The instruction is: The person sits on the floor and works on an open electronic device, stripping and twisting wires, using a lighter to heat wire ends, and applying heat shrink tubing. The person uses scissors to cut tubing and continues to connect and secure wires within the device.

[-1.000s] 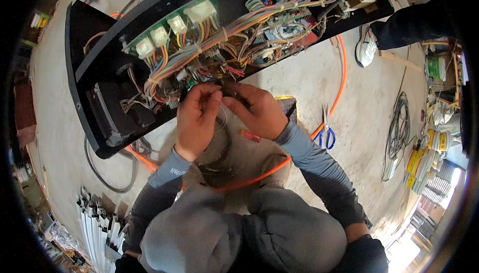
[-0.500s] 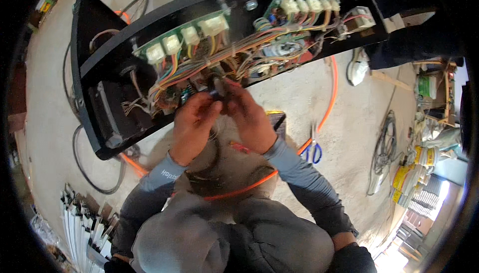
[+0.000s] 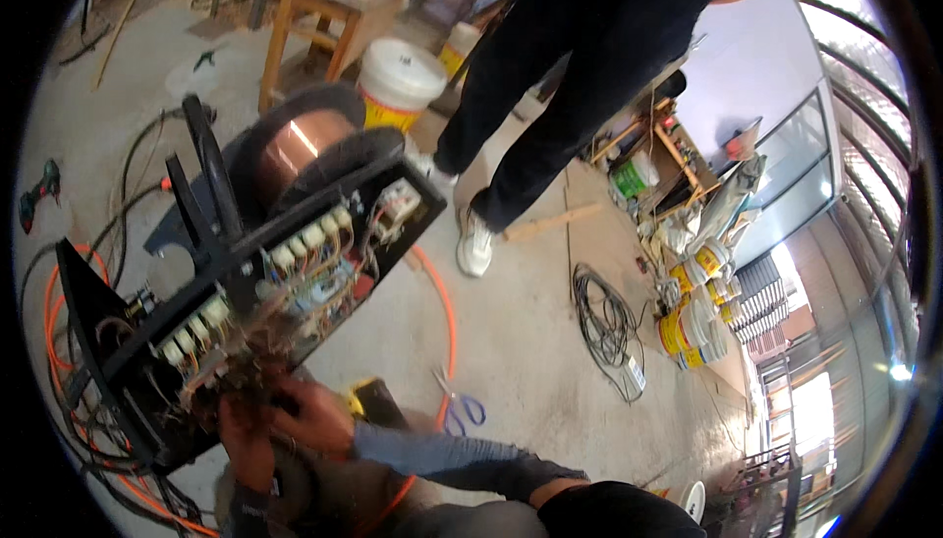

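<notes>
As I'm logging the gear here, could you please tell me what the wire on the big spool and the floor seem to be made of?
The wire spool looks wound with copper or copper-coated wire: it has a shiny reddish-orange metallic sheen. The floor appears to be bare concrete, going by its matte, mottled grey surface.

Both hands, left hand [image 3: 246,437] and right hand [image 3: 316,418], working tight against wire bundle [image 3: 257,341] at open black machine panel [image 3: 246,283]; tangled wires crowding fingers. Orange cable [image 3: 447,322] and scissors [image 3: 457,408] lying just right of right forearm. Bare concrete floor [image 3: 530,341] stretching open beyond. Standing person's legs [image 3: 530,135] blocking far side; coiled black cable [image 3: 604,327] lying further right.
</notes>
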Action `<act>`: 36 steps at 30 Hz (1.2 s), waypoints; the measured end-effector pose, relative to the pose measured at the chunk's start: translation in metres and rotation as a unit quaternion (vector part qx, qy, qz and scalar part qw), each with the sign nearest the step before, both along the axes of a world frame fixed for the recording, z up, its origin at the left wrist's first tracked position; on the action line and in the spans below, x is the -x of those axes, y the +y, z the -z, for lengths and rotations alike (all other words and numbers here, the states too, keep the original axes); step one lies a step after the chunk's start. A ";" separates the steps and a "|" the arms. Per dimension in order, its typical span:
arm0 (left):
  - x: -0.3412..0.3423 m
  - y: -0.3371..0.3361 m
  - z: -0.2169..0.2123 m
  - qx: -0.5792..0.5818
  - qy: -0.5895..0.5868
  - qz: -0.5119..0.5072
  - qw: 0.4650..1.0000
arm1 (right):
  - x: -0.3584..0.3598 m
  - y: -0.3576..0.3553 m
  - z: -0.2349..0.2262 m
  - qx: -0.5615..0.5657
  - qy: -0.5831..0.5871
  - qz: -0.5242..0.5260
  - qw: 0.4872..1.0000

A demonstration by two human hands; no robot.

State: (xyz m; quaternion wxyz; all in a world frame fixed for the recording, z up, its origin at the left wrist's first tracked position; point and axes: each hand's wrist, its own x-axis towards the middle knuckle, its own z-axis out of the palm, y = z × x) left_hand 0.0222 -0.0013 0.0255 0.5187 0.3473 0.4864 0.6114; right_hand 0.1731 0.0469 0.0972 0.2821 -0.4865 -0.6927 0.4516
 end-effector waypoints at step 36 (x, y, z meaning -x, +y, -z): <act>0.020 0.002 -0.023 0.069 0.162 0.060 0.983 | -0.001 0.020 0.049 0.197 0.163 -0.010 0.967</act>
